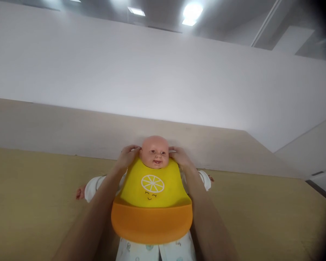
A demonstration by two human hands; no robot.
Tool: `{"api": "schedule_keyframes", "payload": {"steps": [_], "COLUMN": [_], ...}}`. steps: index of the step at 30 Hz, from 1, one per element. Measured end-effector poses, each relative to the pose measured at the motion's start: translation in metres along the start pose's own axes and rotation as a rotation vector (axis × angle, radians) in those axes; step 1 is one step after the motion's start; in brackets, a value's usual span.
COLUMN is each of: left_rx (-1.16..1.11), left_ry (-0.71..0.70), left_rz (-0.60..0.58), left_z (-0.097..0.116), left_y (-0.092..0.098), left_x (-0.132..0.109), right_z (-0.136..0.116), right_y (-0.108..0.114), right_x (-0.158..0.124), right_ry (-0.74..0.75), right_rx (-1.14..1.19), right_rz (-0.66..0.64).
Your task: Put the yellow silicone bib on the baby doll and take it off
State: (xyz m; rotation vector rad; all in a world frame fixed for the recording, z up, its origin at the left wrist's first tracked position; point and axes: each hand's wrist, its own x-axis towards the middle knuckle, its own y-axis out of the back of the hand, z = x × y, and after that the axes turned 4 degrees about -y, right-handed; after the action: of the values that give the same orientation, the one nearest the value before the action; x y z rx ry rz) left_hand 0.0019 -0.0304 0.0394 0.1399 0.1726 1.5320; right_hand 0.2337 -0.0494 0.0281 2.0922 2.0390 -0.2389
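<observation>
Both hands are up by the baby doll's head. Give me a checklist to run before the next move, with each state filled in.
1. Yellow bib over the front of the baby doll, citrus print outward: ok.
2. Orange catch pocket at the bib's lower end, its opening toward the head: ok.
3. Left hand beside the head, at the neckline's upper edge: ok.
4. Right hand at the matching spot on the other side: ok.
5. Bib ends fastened behind the neck: cannot tell; the head and hands hide that area.
6. Doll's hands outside the bib: ok, one out to each side.
</observation>
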Motion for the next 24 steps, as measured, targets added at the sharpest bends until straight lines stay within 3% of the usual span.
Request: {"api": "schedule_keyframes", "payload": {"steps": [10,24], "left_rx": [-0.008,-0.058], "left_ry": [0.011,0.021], "left_rz": [-0.08,-0.054], "left_z": [-0.015,-0.029], "left_y": [-0.007,-0.009], "left_x": [0.004,0.008], "right_z": [0.013,0.019], "right_y": [0.002,0.005], "right_x": [0.007,0.007], "right_ry": [0.044,0.028], "right_rx": [-0.023,-0.074], "right_rz": [0.037,0.036]}}
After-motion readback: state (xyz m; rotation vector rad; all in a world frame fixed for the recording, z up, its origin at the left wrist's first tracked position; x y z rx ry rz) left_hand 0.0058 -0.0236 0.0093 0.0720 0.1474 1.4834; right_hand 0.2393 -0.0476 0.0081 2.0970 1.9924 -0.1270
